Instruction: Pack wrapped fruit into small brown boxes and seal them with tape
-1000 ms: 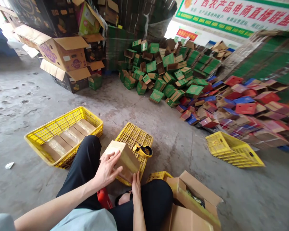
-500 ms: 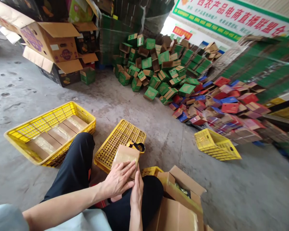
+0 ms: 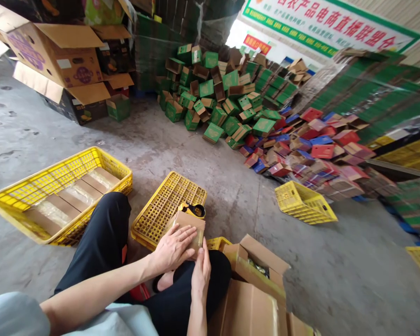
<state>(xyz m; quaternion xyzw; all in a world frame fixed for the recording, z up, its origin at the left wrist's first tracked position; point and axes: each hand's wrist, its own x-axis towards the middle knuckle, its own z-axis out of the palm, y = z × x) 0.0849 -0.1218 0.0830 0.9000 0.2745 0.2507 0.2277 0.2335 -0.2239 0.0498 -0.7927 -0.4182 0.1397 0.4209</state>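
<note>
A small brown cardboard box point(image 3: 191, 220) rests tilted over my lap, a strip of clear tape along its upper face. My left hand point(image 3: 174, 247) lies flat on that face, fingers stretched out. Along the box's right side my right hand point(image 3: 200, 267) holds it, thumb towards me and fingers up the edge. Just beyond the box, a yellow-and-black tape dispenser point(image 3: 197, 210) sits on an upturned yellow plastic crate point(image 3: 161, 200). The box's underside is hidden.
On my left, a yellow crate point(image 3: 117, 166) holds several taped boxes point(image 3: 79, 197). Open and closed cartons point(image 3: 246, 308) stand at my right knee. Farther off lie heaps of green boxes point(image 3: 213, 133) and red-and-blue boxes point(image 3: 321, 151), with a tipped yellow crate point(image 3: 302, 203) nearby.
My view has turned slightly right. The box has tilted a little, and my left hand has shifted back on its taped face with fingers more spread. My right hand stays at its side.
</note>
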